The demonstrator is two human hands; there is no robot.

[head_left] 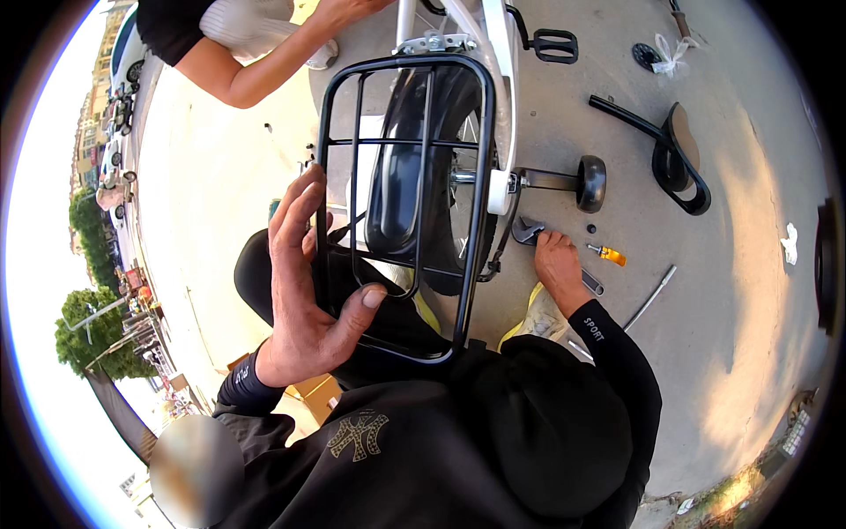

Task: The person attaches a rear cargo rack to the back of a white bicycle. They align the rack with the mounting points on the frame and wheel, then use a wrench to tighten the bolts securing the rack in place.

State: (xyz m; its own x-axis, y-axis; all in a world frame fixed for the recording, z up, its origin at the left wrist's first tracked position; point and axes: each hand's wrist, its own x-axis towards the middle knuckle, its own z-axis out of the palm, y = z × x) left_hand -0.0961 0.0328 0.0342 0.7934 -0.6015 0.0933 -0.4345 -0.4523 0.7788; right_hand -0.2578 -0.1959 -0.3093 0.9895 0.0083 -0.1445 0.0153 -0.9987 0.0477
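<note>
A white bicycle's rear end stands in front of me, with a black tubular rack [426, 141] over its black mudguard [395, 198] and rear tyre [448, 275]. My left hand [308, 282] is at the rack's left rail, fingers stretched upward and thumb apart; whether it bears on the rail I cannot tell. Low at the right, my right hand [560, 264] is closed around an adjustable wrench [527, 231]. The wrench's jaw points toward the wheel, and its handle end shows below the hand. Above it, a small black stabiliser wheel [591, 183] sticks out on a metal arm from the axle.
On the ground to the right lie an orange-handled screwdriver [610, 256], a metal rod [652, 296] and a saddle with a black post [679, 159]. A black pedal [555, 46] juts out ahead. Another person's arm [238, 79] reaches in at top left. A cardboard box [319, 395] sits at lower left.
</note>
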